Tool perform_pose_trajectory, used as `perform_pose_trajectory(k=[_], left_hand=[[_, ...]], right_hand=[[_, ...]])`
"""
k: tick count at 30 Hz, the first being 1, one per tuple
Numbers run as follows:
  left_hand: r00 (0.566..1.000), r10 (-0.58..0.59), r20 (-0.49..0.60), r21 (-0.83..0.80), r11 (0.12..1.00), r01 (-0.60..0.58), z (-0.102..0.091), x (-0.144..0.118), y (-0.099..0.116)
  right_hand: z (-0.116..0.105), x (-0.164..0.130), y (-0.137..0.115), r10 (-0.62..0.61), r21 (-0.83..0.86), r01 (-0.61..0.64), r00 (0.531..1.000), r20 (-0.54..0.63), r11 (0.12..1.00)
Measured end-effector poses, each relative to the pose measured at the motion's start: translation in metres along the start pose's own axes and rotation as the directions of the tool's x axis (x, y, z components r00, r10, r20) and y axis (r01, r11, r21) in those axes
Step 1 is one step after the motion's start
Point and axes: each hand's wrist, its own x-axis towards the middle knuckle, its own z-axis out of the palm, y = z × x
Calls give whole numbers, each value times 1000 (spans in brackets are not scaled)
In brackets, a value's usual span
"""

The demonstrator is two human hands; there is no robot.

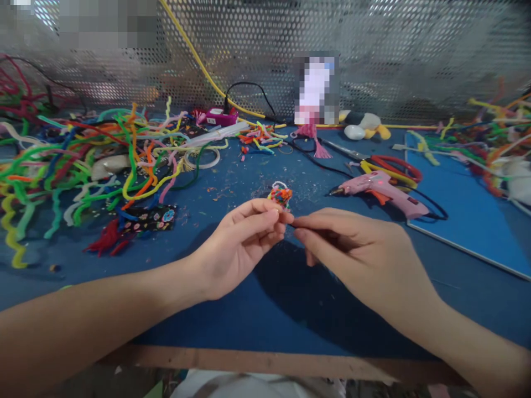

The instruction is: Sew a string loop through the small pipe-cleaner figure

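Note:
My left hand (240, 246) pinches a small multicoloured pipe-cleaner ornament (280, 195) with a white loop on top, held just above the blue table (257, 309). My right hand (352, 249) meets it fingertip to fingertip and pinches a thin dark stem (290, 224) at the ornament's base. Both hands hover over the middle of the table, near its front edge.
A tangle of coloured pipe cleaners (83, 160) covers the left side, more lie at the far right (498, 143). A pink glue gun (385, 190) with cord rests right of centre beside a blue board (464, 215). Scissors (390, 165), a magenta box (222, 116) and perforated metal wall (373, 50) stand behind.

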Motion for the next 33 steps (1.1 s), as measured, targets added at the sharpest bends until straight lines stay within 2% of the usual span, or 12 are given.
perform_pose_trajectory(k=[4,8,10,14,17,24,28,33], left_hand=[[999,27,-41,112,993,-22,-2,2,-4],[998,39,-54,166,986,-29,-3,2,-7],[998,35,-49,166,986,-27,-3,1,-7],[999,31,-45,153,988,-23,-2,1,-7],[999,28,-47,160,987,-20,-2,2,-6],[997,3,-76,144,990,8,1,1,-4],[987,-90,-132,99,990,104,4,-3,-4],[992,-124,-19,76,989,125,2,-5,-5]], right_hand=[[-6,1,2,43,-44,-45,999,-31,998],[-3,2,8,112,124,-120,991,73,985],[-2,2,9,104,133,-117,989,100,984],[-3,0,6,-16,-89,20,999,47,996],[-4,0,5,-106,-174,107,994,12,979],[-4,0,4,-104,-267,80,991,-79,960],[-4,-2,0,-84,-171,57,984,-157,984],[-4,-1,-3,-10,2,11,993,-119,1000]])
